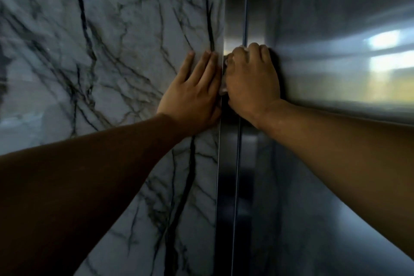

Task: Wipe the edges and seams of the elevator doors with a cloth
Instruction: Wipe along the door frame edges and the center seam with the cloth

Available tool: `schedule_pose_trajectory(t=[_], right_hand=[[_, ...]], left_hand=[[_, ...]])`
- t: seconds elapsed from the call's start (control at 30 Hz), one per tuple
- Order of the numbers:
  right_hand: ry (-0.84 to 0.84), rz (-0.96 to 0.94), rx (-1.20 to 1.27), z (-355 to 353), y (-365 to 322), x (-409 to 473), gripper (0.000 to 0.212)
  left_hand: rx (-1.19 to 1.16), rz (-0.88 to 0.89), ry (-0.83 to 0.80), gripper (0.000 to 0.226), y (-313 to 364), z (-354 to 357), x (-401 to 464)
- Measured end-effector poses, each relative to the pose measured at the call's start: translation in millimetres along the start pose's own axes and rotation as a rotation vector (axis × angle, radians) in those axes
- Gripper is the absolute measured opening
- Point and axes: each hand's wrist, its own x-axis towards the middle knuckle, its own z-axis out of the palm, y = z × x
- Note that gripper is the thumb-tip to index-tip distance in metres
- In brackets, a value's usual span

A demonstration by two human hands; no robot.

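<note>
Right hand (252,78) fingers curled, pressing cloth (224,89) against steel door frame (231,18) at seam. Left hand (195,94) flat, fingers straight, bracing on marble wall (100,51). Mid-wipe; next likely slide cloth along seam, keeping pressure.

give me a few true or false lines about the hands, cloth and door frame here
1. The left hand lies flat on the marble wall. True.
2. The right hand holds a cloth against the metal frame. True.
3. The cloth is dark blue. False: the bits showing are whitish.
4. The right hand is below the left one, down at the floor. False: both are at about the same height.
5. The left hand's fingers are curled in a fist. False: they are straight.
</note>
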Motion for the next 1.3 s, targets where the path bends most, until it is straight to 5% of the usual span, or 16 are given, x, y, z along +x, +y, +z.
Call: schedule_pose_trajectory(t=[0.37, 0.6, 0.73, 1.3], right_hand=[[0.145, 0.039, 0.073, 20.2, -26.8, -43.9, 0.04], [0.165, 0.013, 0.011, 28.0, -34.2, -66.6, 0.031], [0.113, 0.012, -0.002, 33.5, -40.5, -82.5, 0.049], [-0.026, 0.1, 0.056, 41.1, -89.9, -161.2, 0.046]], left_hand=[[-0.02, 0.211, -0.061, 0.08, 5.4, -2.2, -83.5], [-0.001, 0.117, -0.091, 0.078, 20.0, -2.3, -97.0], [0.004, 0.078, -0.095, 0.082, 36.3, 2.1, -104.5], [-0.095, 0.037, -0.089, 0.077, 63.7, 12.3, -126.9]])
